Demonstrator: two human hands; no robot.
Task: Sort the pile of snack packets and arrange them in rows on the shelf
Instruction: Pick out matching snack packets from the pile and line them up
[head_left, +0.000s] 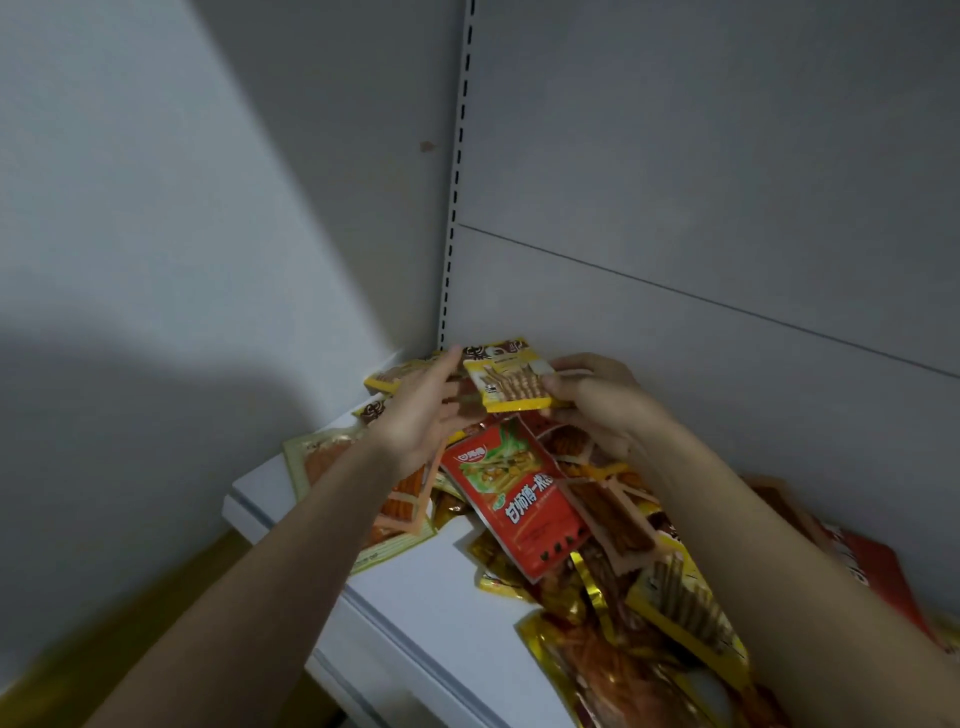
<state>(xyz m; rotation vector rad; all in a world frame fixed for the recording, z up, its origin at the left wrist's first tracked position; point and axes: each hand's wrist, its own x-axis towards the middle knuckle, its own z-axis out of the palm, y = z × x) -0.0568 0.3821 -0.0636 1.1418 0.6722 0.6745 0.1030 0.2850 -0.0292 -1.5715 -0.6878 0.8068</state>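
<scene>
While held, yellow packet (511, 383) between both grips.

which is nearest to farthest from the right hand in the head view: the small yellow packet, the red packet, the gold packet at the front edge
1. Small yellow packet: pinched by the right hand, at the back of the pile.
2. Red packet: just below, mid-pile.
3. Gold packet: at the shelf front, bottom of view.

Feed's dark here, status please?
Right hand pinches yellow packet; left hand open beside it. Pile unsorted on shelf. Nothing blocking.
</scene>
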